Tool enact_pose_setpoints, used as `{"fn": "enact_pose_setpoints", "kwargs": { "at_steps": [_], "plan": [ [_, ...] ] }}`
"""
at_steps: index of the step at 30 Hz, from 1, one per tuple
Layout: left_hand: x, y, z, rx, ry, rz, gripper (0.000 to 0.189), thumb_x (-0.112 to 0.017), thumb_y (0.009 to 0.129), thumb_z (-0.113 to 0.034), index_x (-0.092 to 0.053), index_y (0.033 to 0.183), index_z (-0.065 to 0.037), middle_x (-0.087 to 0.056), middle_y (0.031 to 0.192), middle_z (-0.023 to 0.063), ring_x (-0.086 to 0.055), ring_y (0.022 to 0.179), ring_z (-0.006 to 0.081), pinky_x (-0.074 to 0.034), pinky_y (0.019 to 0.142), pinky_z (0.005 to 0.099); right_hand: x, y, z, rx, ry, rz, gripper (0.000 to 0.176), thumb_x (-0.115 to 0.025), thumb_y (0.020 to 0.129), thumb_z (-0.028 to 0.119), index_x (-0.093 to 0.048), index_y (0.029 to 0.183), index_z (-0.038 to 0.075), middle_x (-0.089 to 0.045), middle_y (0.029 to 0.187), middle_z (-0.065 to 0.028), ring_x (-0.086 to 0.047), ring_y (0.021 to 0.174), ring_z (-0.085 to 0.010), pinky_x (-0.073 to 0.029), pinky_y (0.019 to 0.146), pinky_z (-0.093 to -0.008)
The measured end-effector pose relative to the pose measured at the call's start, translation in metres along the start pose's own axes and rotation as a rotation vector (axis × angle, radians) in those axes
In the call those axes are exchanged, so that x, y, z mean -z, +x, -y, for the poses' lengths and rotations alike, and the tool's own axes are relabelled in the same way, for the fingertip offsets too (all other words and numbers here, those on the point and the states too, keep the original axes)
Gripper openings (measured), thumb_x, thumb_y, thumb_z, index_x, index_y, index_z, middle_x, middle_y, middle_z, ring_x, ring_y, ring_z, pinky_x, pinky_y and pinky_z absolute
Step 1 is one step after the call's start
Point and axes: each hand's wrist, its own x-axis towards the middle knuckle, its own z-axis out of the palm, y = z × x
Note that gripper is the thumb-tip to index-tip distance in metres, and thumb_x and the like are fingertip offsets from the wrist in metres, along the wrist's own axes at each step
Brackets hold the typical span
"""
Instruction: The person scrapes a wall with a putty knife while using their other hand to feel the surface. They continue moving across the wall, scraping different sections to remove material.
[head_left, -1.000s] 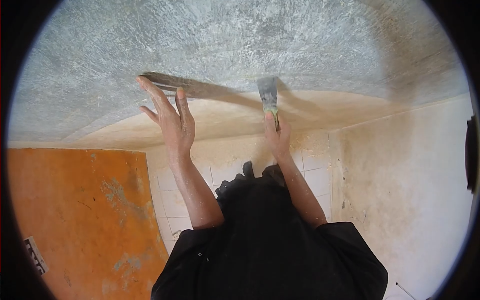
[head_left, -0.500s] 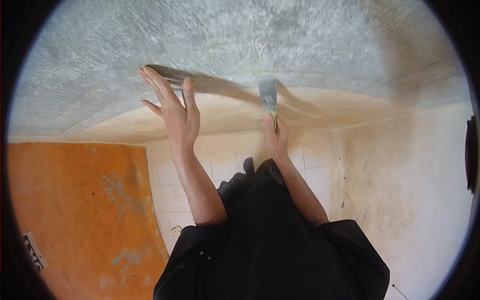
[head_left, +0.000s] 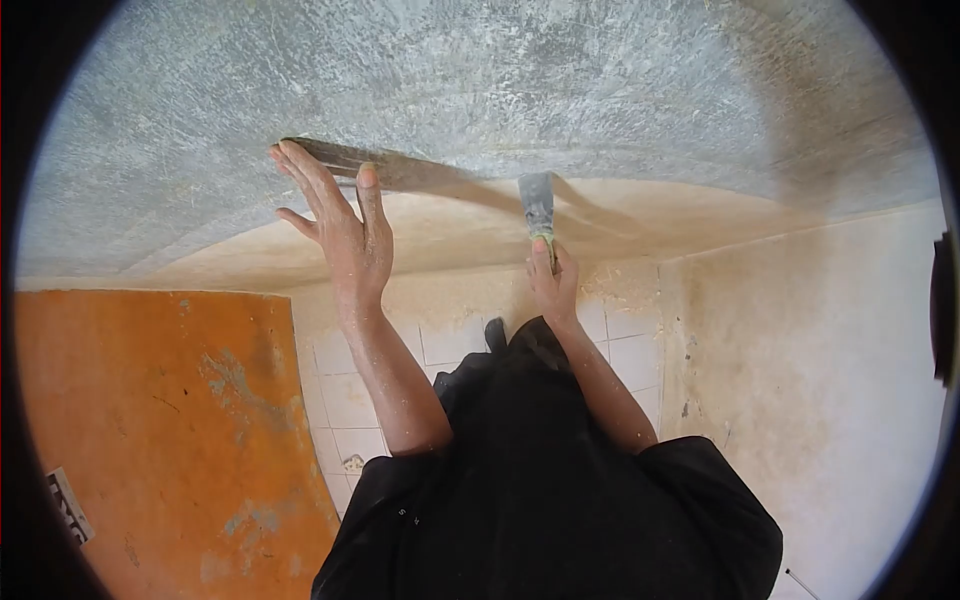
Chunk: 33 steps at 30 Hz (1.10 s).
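Note:
In the head view, my right hand (head_left: 553, 280) grips the handle of a putty knife (head_left: 537, 200). Its grey blade lies against the wall (head_left: 500, 90), near the border between the scraped grey surface and the cream paint (head_left: 420, 225). Further left, my left hand (head_left: 345, 230) is bare, with fingers stretched and the thumb apart. Its fingertips rest at the grey part of the wall, where a dark shadow falls beside them. Pale dust specks cover both hands and the left forearm.
An orange wall panel (head_left: 160, 430) with chipped patches stands at the left. To the right is a stained whitish wall (head_left: 800, 380). White floor tiles (head_left: 350, 400) show below, with crumbs scattered near the wall foot (head_left: 620, 285). A dark object (head_left: 942, 310) sits at the far right edge.
The putty knife and my right hand have shifted slightly down the wall, towards me. My left hand has also dropped a little, still spread.

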Motion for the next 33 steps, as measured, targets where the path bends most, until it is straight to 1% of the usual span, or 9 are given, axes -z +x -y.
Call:
{"fn": "enact_pose_setpoints", "kwargs": {
  "at_steps": [6,9,12,14,19,21,27,30,33],
  "plan": [
    [-0.001,-0.004,-0.002,0.017,-0.017,0.015,0.084,-0.032,0.102,-0.056,0.011,0.156,-0.008,0.010,0.163,0.0173,0.011,0.151,0.0299,0.009,0.116,0.0594,0.017,0.007,-0.003,0.053,-0.022,0.012,0.029,-0.057,0.101,0.026,-0.055,0.081,0.005,-0.041,0.063,0.0085,-0.036,0.056,-0.0020,-0.028,0.049,-0.0224],
    [-0.001,-0.001,-0.004,0.025,-0.017,0.010,0.085,-0.032,0.102,-0.057,0.011,0.156,-0.008,0.011,0.163,0.0185,0.012,0.151,0.0309,0.008,0.117,0.0589,0.008,0.001,0.035,-0.041,0.088,0.039,0.028,-0.057,0.101,0.025,-0.055,0.081,0.005,-0.041,0.063,0.0082,-0.037,0.057,-0.0022,-0.029,0.050,-0.0225],
    [-0.003,-0.003,-0.007,0.035,-0.012,0.021,0.087,-0.033,0.101,-0.058,0.013,0.155,-0.007,0.012,0.163,0.0192,0.012,0.151,0.0317,0.008,0.117,0.0581,0.001,0.008,0.083,0.067,-0.014,0.061,0.029,-0.055,0.102,0.024,-0.054,0.080,0.006,-0.043,0.062,0.0074,-0.038,0.055,-0.0025,-0.030,0.049,-0.0228],
    [-0.003,-0.002,-0.011,0.050,-0.029,0.011,0.088,-0.033,0.101,-0.058,0.013,0.155,-0.007,0.012,0.163,0.0197,0.012,0.151,0.0318,0.008,0.117,0.0584,0.009,0.008,0.047,0.064,0.005,0.056,0.029,-0.055,0.102,0.024,-0.054,0.080,0.006,-0.044,0.062,0.0069,-0.039,0.054,-0.0025,-0.029,0.048,-0.0228],
    [0.001,-0.002,-0.011,0.050,-0.017,0.025,0.088,-0.033,0.101,-0.058,0.013,0.155,-0.007,0.012,0.163,0.0197,0.013,0.151,0.0326,0.007,0.117,0.0591,-0.002,0.001,0.085,-0.026,0.117,0.105,0.031,-0.053,0.103,0.026,-0.054,0.080,0.005,-0.047,0.061,0.0048,-0.041,0.049,-0.0036,-0.030,0.044,-0.0224],
    [0.001,-0.005,-0.012,0.066,-0.007,0.039,0.088,-0.033,0.101,-0.058,0.012,0.155,-0.007,0.012,0.163,0.0197,0.012,0.151,0.0328,0.007,0.117,0.0594,-0.006,0.003,0.110,0.072,0.051,0.155,0.034,-0.052,0.104,0.028,-0.054,0.080,0.004,-0.048,0.059,0.0031,-0.043,0.046,-0.0048,-0.032,0.042,-0.0224],
    [-0.003,-0.001,-0.006,0.065,0.017,0.028,0.089,-0.033,0.100,-0.061,0.014,0.155,-0.010,0.013,0.163,0.0167,0.015,0.150,0.0300,0.006,0.118,0.0577,0.004,0.004,0.096,0.024,0.133,0.193,0.035,-0.052,0.104,0.030,-0.055,0.082,0.003,-0.051,0.058,0.0007,-0.044,0.045,-0.0055,-0.033,0.041,-0.0229],
    [-0.006,-0.005,-0.008,0.082,0.024,0.031,0.090,-0.033,0.100,-0.062,0.014,0.155,-0.010,0.013,0.163,0.0167,0.015,0.150,0.0298,0.006,0.118,0.0573,-0.008,0.001,0.147,0.006,0.129,0.129,0.037,-0.049,0.105,0.033,-0.054,0.082,0.004,-0.049,0.057,0.0014,-0.042,0.044,-0.0061,-0.032,0.041,-0.0229],
    [-0.008,-0.002,-0.011,0.081,0.004,0.002,0.090,-0.031,0.099,-0.063,0.014,0.155,-0.010,0.013,0.163,0.0165,0.015,0.150,0.0295,0.006,0.118,0.0576,-0.001,0.001,0.127,-0.016,0.146,0.069,0.033,-0.054,0.103,0.032,-0.056,0.083,0.006,-0.048,0.060,0.0035,-0.040,0.048,-0.0027,-0.027,0.043,-0.0211]
  ]
}}
